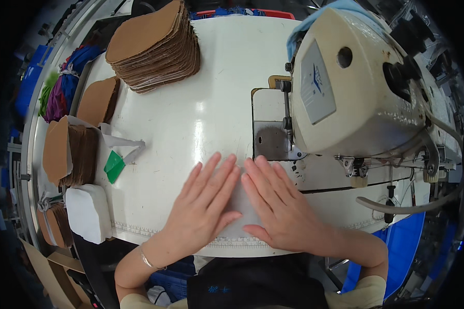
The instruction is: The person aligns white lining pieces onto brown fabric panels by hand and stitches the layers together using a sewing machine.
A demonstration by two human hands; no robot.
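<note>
My left hand [203, 206] and my right hand [278, 203] lie side by side, palms down, fingers stretched out. Under and between them a thin whitish sheet [235, 219] shows in part; its edges are mostly hidden, and I cannot tell whether it is cloth or paper. Both hands rest near the front edge of the white table [165, 129]. Just beyond the right fingertips sits the metal needle plate [273, 141] of a cream industrial sewing machine [355, 87].
A tall stack of brown rounded pieces [152, 46] stands at the back left. Along the left edge are more brown pieces [82, 154], a white padded stack [87, 213] and a green scrap [114, 166]. A blue bin [404, 252] hangs below the table at right.
</note>
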